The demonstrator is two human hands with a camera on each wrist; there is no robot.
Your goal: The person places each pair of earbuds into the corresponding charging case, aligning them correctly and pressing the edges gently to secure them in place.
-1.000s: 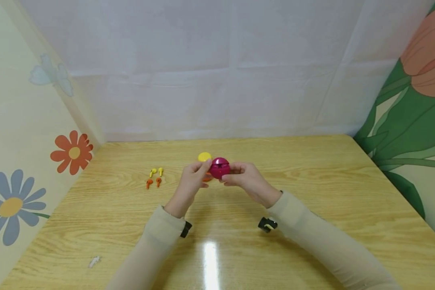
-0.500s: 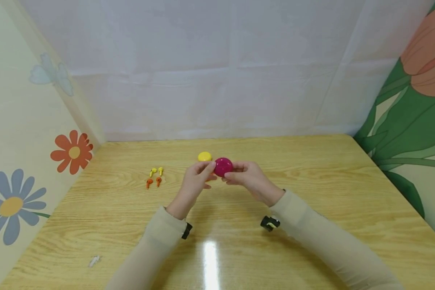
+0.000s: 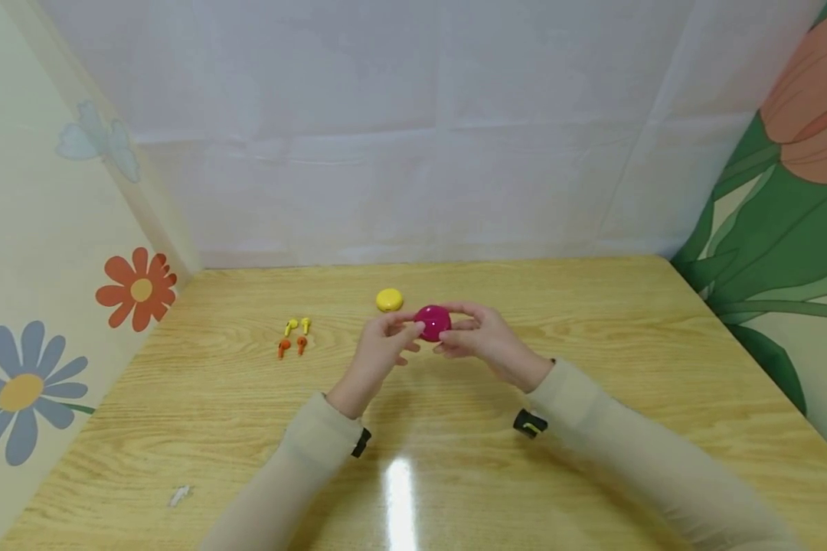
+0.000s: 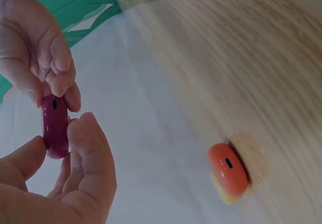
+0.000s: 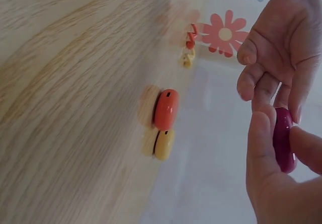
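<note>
The left hand point(image 3: 377, 348) and the right hand point(image 3: 491, 342) both pinch the purple case point(image 3: 433, 314) between thumb and fingers, above the table point(image 3: 469, 451). Farther, slightly left, is the yellow case point(image 3: 389, 299); more to the left lie four earbuds point(image 3: 284, 347).

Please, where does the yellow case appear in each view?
Head: yellow case slightly below and left of centre.
Left wrist: yellow case at lower right, partly behind orange case.
Right wrist: yellow case just below centre.
Shared landmark: magenta case, held by left hand and right hand.
</note>
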